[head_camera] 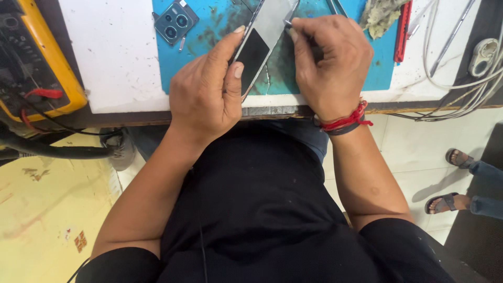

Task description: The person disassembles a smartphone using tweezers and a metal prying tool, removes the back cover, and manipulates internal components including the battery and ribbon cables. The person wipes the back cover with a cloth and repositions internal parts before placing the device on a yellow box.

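My left hand (207, 86) grips the lower end of an opened phone (262, 36), a grey slab with a black panel, thumb and fingers on its edges. The phone lies tilted on a blue work mat (209, 31). My right hand (327, 60) is closed on a thin metal tool (288, 22) whose tip touches the phone's right edge. A red thread band circles my right wrist.
A camera module cover (175, 21) lies on the mat at upper left. A yellow and black meter (36, 57) with cables sits left. A rag (380, 15), a red tool (403, 26) and white cables (456, 63) are right. Another person's sandalled feet (453, 178) stand on the floor.
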